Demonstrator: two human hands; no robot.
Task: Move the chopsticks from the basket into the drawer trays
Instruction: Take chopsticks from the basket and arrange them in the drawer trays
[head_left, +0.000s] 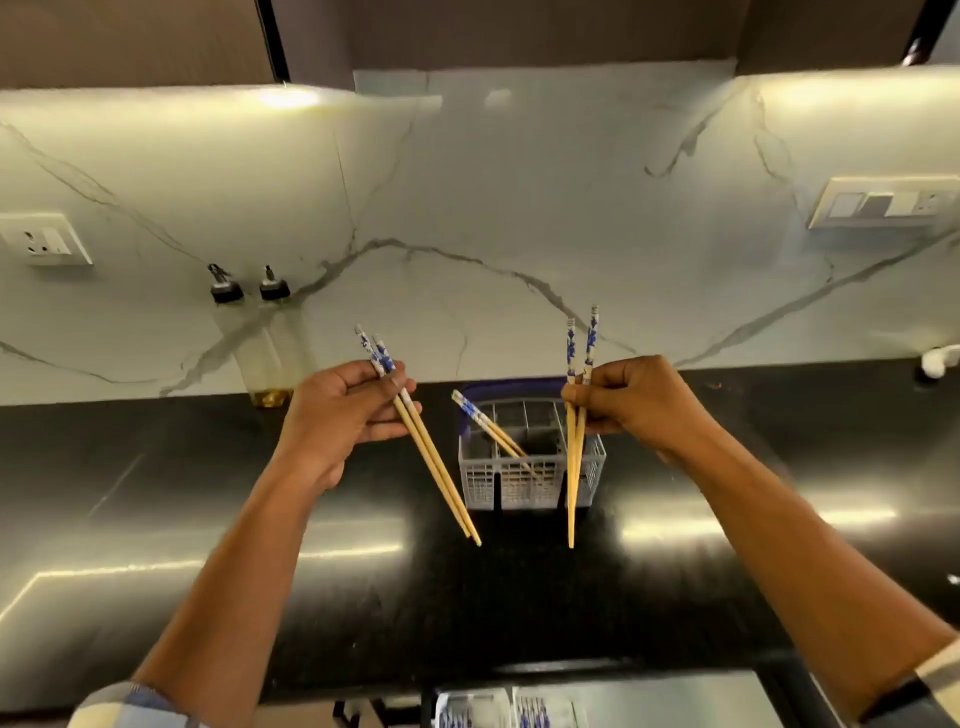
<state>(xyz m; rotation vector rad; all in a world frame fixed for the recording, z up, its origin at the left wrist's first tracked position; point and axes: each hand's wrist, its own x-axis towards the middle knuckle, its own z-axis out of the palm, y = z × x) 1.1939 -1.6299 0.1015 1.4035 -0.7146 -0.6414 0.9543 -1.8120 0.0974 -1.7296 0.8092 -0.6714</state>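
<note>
I see left hand (348, 410) pinching chopstick pair (431, 457), right hand (639, 402) gripping second pair (574, 457); tips point near, toward drawer trays (498, 709) below. Third pair (485, 423) in basket (530, 483).

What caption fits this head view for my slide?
Left hand and right hand each hold a chopstick pair above the counter; one pair remains in the basket.

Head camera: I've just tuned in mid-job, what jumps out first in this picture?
Two hands raised over the black counter, each with a grip on a pair of chopsticks: the left hand holds its pair slanting down to the right, the right hand holds its pair nearly upright. Between them stands the grey basket with one more pair leaning inside. At the bottom edge, the drawer trays already hold blue-patterned chopsticks.
</note>
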